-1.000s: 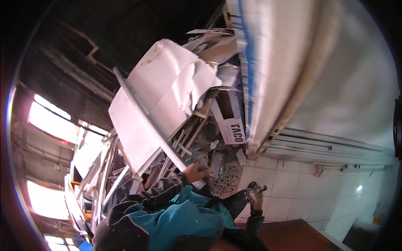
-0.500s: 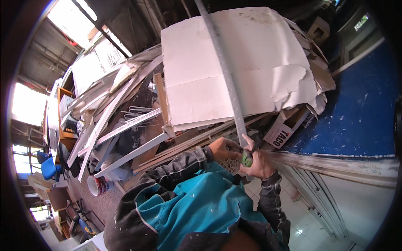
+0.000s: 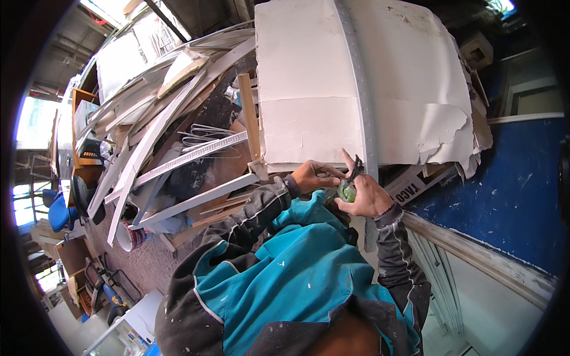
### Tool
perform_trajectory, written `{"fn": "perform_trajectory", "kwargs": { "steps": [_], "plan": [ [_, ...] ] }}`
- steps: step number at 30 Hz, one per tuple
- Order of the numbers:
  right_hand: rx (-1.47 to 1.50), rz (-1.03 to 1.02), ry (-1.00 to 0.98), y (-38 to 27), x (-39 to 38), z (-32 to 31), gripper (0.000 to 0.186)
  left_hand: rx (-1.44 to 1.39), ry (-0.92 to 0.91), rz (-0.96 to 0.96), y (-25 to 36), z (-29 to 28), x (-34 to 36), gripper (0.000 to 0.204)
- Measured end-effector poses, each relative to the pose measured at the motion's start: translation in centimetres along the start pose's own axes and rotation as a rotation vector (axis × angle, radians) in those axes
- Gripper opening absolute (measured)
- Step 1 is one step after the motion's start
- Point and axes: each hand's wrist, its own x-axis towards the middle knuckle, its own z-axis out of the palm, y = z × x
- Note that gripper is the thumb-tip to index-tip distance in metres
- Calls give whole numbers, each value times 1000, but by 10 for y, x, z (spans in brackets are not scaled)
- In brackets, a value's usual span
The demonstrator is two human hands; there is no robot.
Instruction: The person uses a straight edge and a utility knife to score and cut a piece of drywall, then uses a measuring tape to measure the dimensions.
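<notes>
In front of my chest, my right hand (image 3: 372, 196) is closed around a small, rounded green-and-black tool (image 3: 346, 191). Its black part sticks up beside the index finger; the exact kind is unclear. My left hand (image 3: 314, 177) has its thumb and fingertips pinched together at the tool's left side, and whatever lies between them is too small to name. Directly behind my right hand runs a long grey metal strip (image 3: 363, 107) with small holes. It crosses a large white board (image 3: 312, 130) with torn right edges, and its near end passes beside my right forearm.
Left of the board lie piled trim strips (image 3: 160, 124), a slotted white rail (image 3: 184, 163) and bent wire. A paint-stained bucket (image 3: 130, 236) stands on the floor. To the right are a printed carton (image 3: 409, 188), a blue panel (image 3: 493, 190) and a whitish ledge (image 3: 475, 255).
The view has shifted, so the board sits higher and farther right. My hands are now against the board's near edge, left of the metal strip, still together at the green tool.
</notes>
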Motion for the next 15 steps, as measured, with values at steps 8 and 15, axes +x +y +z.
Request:
{"fn": "perform_trajectory", "kwargs": {
  "steps": [8, 15],
  "plan": [
    [-56, 40, 13, 9, 9, 21, 106, -9, 32, 81, -37, -5, 5, 22],
    [-95, 155, -7, 2, 22, 23, 104, 578, 238, -22, -18, 7, 1, 25]
  ]
}}
